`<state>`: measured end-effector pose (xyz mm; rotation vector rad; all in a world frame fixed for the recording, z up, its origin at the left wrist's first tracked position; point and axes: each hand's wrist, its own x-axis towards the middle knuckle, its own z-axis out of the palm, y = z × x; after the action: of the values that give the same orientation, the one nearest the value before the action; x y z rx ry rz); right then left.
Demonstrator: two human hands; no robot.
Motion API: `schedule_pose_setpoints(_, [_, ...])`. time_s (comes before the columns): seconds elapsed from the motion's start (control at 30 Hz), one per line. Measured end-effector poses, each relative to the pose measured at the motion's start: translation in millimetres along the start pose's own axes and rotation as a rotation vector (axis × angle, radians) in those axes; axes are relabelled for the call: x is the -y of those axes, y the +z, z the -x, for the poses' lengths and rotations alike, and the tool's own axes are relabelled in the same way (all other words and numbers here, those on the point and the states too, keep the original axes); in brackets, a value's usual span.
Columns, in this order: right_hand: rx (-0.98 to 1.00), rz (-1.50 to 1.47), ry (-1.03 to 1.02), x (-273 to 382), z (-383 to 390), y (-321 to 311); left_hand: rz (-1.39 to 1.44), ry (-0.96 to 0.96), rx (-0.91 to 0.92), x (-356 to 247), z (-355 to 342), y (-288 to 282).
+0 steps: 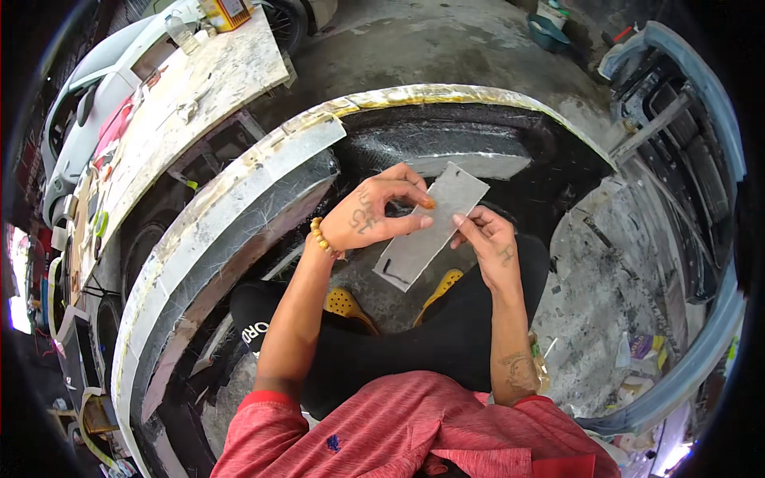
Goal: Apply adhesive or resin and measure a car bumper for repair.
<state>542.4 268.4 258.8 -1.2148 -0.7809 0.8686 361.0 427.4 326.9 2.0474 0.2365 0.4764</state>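
Flat grey rectangular sheet (434, 225) in R hand (492, 243), L hand (368, 211) curled over it

Sheet sits in front of the person, above the knees, angled w/ one end up & to the right, the other down & to the left. Dark marks at both ends, incl. an L-shaped one near the lower corner.

R hand grasps the sheet's right edge: thumb on the near face, other fingers at/behind the edge. L hand: thumb & index bent toward each other, tips a bit apart over the face, not clenched; orange-brown smear on a fingertip. Can't tell from this angle if those tips actually touch it. Beaded tan bracelet (320, 237) on L wrist.

Below: perforated yellow clogs (351, 307) on the floor. Long curved black panel w/ pale, yellow-stained rim (239, 182) arcs around front & left. Upper left: off-white stained worktable (231, 64) w/ clear plastic bottle (182, 33) & yellow box-shaped tin (225, 13); white car (100, 95) beyond. Right side: curved blue-grey car part (721, 115).
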Motion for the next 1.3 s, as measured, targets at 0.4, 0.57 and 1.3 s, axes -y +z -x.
schedule_pose_setpoints(0.4, [-0.123,-0.376,-0.044,12,-58,-4,-0.598,0.014,-0.38,-33,19,-18])
schedule_pose_setpoints(0.57, [-0.09,-0.459,-0.037,24,-70,10,-0.616,0.026,-0.429,-30,19,-34])
schedule_pose_setpoints(1.3, [-0.24,-0.575,-0.25,37,-107,-19,-0.539,0.17,-0.535,-25,-22,-57])
